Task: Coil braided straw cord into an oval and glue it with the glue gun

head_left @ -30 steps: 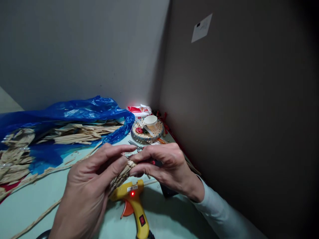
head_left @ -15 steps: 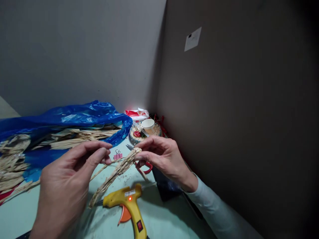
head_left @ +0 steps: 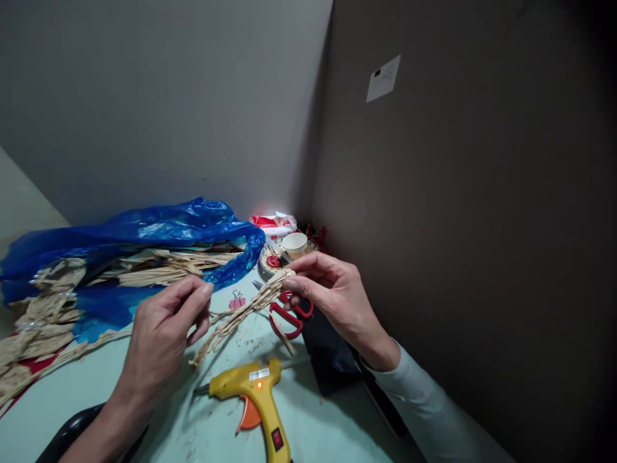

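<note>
Between thumb and fingers, my right hand (head_left: 337, 296) pinches the upper end of a braided bundle of tan fibre (head_left: 245, 310), which slants down to the left. My left hand (head_left: 168, 328) is closed in a pinch on a thin twisted fibre cord (head_left: 219, 316) that runs toward the bundle. Below the bundle lies a yellow glue gun (head_left: 255, 382) with an orange trigger and a lit light. Red-handled scissors (head_left: 288, 321) rest behind the bundle, partly hidden by it and my right hand.
A blue plastic bag (head_left: 193, 218) with dried fibre strips (head_left: 168, 265) lies at the back left. Near the corner are a white cup (head_left: 294, 242), a round tin and a red-white packet (head_left: 274, 224). A pink binder clip (head_left: 237, 301) and a dark flat object (head_left: 332, 357) lie on the table.
The bundle has been raised, its lower end now clear of the glue gun's nozzle. My left hand has moved away from the camera, and the view has shifted slightly left.
</note>
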The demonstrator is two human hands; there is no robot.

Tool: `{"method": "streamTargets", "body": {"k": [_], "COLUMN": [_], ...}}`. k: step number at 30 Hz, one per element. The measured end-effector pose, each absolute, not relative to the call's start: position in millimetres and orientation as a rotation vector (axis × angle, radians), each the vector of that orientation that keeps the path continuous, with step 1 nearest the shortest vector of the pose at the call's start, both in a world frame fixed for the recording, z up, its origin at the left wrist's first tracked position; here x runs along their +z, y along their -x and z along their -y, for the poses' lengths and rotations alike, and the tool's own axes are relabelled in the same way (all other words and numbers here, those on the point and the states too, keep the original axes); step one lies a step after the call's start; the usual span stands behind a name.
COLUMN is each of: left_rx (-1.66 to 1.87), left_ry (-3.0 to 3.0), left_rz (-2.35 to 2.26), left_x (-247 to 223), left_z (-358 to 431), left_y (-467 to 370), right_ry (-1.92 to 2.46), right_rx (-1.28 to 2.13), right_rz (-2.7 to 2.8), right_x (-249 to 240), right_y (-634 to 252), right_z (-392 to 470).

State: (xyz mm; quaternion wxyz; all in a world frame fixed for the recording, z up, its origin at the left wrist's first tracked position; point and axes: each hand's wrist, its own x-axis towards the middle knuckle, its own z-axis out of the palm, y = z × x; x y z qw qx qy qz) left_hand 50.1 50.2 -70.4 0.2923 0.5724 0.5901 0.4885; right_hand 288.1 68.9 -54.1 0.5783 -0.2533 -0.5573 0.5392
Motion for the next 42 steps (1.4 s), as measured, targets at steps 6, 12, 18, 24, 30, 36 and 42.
{"method": "streamTargets", "body": {"k": [6, 12, 18, 24, 30, 36, 42], "left_rx": [1.223, 1.118, 1.062, 1.181, 1.264, 1.235, 1.138], "left_ry": [-1.516, -1.452, -1.462, -1.410, -1.422, -1.433, -1.379], "left_rz": [-1.588, -1.657, -1.586, -1.727, -1.755, -1.607, -1.491], "left_x": [-79.4, -94.3, -108.0, -124.4, -119.8, -109.2, -110.9], "left_z": [-32.4, -11.8, 3.0, 8.3, 2.6, -0.3, 16.6], "left_y": [-30.4, -21.2, -31.3, -36.2, -37.3, -43.6, -48.6], "right_ry": [0.655, 0.714, 0.664, 0.674, 0.670, 0.657, 0.611], "right_rx": [1.320, 1.395, 1.361, 1.342, 1.327, 1.329, 1.345], "right_rz": [1.396, 1.535, 1.599, 1.623, 1.630, 1.625, 1.629], "right_x": [-57.8, -69.8, -74.5, -75.9, -76.4, -73.3, -74.0], "right_y": [-288.1, -284.8, -281.5, -277.3, -275.2, -270.4, -266.5], "right_z": [-69.5, -69.0, -69.1, -65.9, -64.2, -57.3, -51.2]}}
